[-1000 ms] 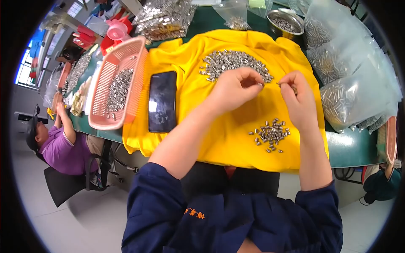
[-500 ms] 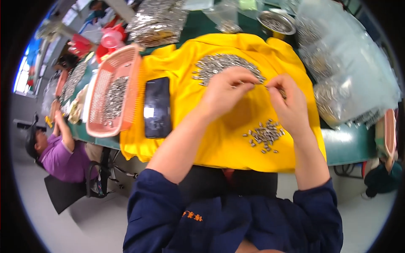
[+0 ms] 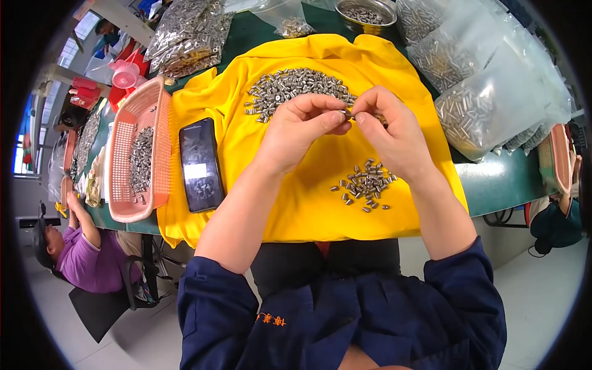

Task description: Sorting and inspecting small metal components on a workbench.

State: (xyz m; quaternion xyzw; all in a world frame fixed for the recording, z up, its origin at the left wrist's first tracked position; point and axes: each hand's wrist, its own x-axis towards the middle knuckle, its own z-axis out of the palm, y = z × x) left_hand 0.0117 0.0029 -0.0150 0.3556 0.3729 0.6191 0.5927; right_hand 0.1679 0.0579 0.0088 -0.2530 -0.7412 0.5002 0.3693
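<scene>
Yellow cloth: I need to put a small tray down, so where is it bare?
Bare yellow cloth lies between the phone and the small pile of metal pieces, and along its near edge. The far middle is crowded by the large pile and both hands.

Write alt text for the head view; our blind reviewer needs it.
Left hand and right hand meet fingertip to fingertip, pinching a small metal part above a yellow cloth holding two piles of such parts. A dark phone and pink basket lie left.
</scene>
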